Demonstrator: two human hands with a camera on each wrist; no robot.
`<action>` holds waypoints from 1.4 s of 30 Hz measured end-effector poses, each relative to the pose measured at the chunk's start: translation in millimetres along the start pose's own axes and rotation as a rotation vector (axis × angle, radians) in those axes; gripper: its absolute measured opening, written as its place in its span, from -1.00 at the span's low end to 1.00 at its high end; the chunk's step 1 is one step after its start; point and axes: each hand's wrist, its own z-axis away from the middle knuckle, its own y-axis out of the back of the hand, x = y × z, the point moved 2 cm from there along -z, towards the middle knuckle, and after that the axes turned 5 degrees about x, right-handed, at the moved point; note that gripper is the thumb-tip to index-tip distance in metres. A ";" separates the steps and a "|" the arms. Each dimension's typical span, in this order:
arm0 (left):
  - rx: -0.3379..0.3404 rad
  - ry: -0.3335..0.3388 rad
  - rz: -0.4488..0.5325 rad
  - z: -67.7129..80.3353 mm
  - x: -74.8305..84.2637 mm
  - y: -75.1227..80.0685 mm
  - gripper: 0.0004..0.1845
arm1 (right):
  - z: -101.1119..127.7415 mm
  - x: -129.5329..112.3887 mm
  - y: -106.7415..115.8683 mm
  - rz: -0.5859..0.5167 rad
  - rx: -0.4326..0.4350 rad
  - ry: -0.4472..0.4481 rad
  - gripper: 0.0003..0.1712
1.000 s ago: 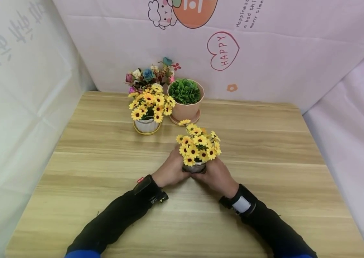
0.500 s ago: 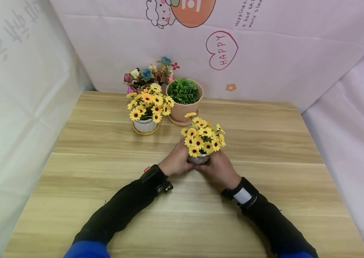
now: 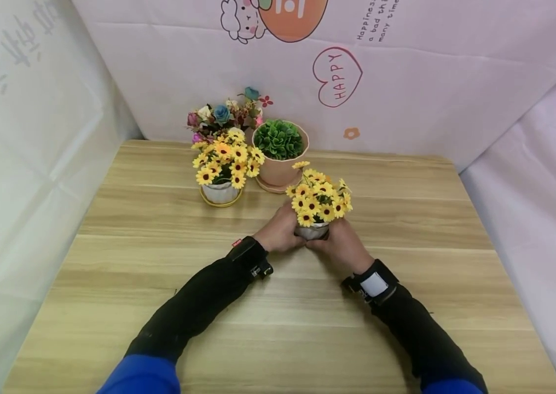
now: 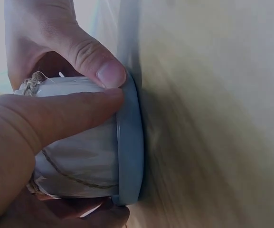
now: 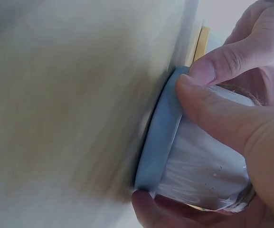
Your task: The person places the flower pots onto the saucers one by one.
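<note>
A flower pot (image 3: 311, 232) with yellow daisy-like flowers (image 3: 320, 198) is between my two hands, right of the table's middle. My left hand (image 3: 281, 230) grips its left side and my right hand (image 3: 346, 247) its right side. Both thumbs meet at the front in the wrist views. The pot has a pale wrapping with twine (image 4: 80, 181), and its base sits in a blue-grey saucer (image 5: 159, 137). The saucer is very close to the wood; I cannot tell whether it touches. My other fingers are partly hidden behind the pot.
On the wooden table (image 3: 268, 328), a second pot of yellow flowers (image 3: 221, 193) stands on a yellow saucer. Behind it are multicoloured roses (image 3: 221, 115). A pink pot (image 3: 280, 171) with a green plant is just behind and left of the held pot. A printed cloth (image 3: 406, 98) hangs behind.
Both hands have moved the held flower pot away from me and to the right across the table. The grip looks the same. The other pots keep their places, with a slight shift of the view.
</note>
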 end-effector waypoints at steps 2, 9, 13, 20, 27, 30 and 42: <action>-0.005 0.012 0.008 -6.0 -0.7 -0.6 0.04 | -3.3 2.6 2.8 0.003 -0.001 -0.007 0.19; -0.075 0.063 -0.066 -18.6 27.6 17.3 -0.13 | -14.9 14.8 11.7 0.018 0.002 -0.026 0.22; -0.099 0.064 -0.094 -29.4 29.7 18.2 -0.07 | -19.7 19.6 16.8 0.047 0.003 -0.038 0.19; -0.077 0.047 -0.070 -55.3 9.0 0.4 0.11 | -29.0 27.8 25.4 0.074 0.021 -0.071 0.16; -0.121 0.033 0.006 -71.4 11.8 11.5 0.05 | -40.1 32.6 32.2 0.063 0.025 -0.104 0.05; -0.112 0.001 0.024 -81.7 9.2 10.0 0.05 | -44.0 36.3 36.3 0.070 0.033 -0.119 0.04; -0.126 0.140 -0.073 -108.0 3.0 9.1 0.21 | -70.2 46.7 43.9 0.135 0.030 -0.154 0.06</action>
